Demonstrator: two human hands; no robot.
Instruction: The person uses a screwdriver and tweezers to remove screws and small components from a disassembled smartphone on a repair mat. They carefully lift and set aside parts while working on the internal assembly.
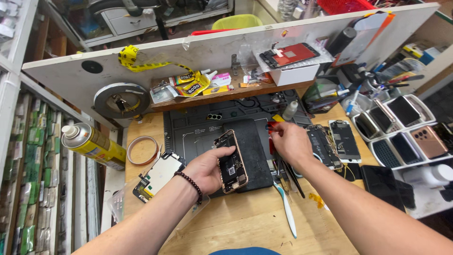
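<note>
— Item one: what do we list first?

— The opened phone (230, 162), gold-edged, back shell with its insides showing. We log it over the dark repair mat (250, 141), near the front of the wooden bench (245, 222), tilted up on its edge. Its long axis runs from the far left down toward us, a little to the right.

— Held by?

— Our left hand (207, 167), fingers wrapped around the left side, thumb across the upper edge; a firm grasp. A bead bracelet (189, 185) sits on that wrist.

— And the other hand?

— Our right hand (289, 141) sits just to the right of the phone, apart from it, fingers pinched together near a small red piece (270, 126) at the mat's edge. Whether they actually grip anything, we cannot tell; the fingertips are hidden. So the phone lies left of those fingers, and the left hand is the nearer one.

— Surroundings?

— Tweezers (295, 178) and a white-handled tool (286, 208) right of the mat; two more opened phones (332, 144) beyond; a detached screen (158, 175) to the left; a yellow spray can (92, 144) far left.
</note>
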